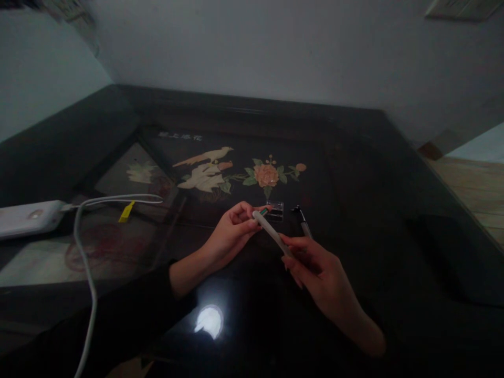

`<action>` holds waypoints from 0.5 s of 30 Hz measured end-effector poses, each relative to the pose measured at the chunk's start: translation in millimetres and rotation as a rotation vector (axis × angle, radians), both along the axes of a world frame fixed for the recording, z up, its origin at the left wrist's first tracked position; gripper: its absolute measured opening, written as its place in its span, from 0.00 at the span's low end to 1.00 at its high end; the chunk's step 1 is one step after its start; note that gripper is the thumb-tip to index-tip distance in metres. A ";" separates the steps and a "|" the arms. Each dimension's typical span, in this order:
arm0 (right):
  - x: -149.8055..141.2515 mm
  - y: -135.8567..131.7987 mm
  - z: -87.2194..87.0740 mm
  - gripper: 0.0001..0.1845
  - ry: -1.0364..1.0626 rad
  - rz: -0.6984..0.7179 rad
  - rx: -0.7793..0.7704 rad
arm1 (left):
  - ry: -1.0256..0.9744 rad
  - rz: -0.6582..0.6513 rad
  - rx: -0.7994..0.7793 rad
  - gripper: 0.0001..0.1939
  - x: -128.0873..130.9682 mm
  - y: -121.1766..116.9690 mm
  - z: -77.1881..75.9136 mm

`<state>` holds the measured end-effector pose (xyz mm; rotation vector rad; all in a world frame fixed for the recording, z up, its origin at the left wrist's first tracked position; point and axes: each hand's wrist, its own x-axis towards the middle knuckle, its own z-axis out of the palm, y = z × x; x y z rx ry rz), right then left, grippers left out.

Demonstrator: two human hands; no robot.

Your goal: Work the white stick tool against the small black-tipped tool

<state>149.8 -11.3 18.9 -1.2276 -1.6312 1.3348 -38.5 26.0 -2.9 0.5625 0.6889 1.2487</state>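
My left hand (pixel 235 227) is closed, its fingertips pinching a small, slim green piece (pixel 265 211) beside the upper end of a slender white stick (pixel 271 231). What kind of piece it is cannot be made out in the dim light. My right hand (pixel 323 273) is closed around the lower end of the white stick, which slants up toward the left fingertips. Just beyond the hands lies a small clear plastic case (pixel 277 211), partly covered by the left fingers. Right of it rests a thin tool with a black head and grey handle (pixel 302 220), its lower end hidden behind my right hand.
The glossy dark table (pixel 354 173) has an inlaid bird and flower picture (pixel 265 175). At left lies a white power bank (pixel 31 218) with a white cable (pixel 84 252) and yellow tag (pixel 126 212). A dark flat object (pixel 464 257) is at right. A wall (pixel 275 52) stands behind.
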 end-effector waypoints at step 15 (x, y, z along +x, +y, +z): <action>6.7 6.5 -3.0 0.14 -0.126 -0.056 0.106 | -0.009 0.008 -0.013 0.19 -0.5 -0.8 0.3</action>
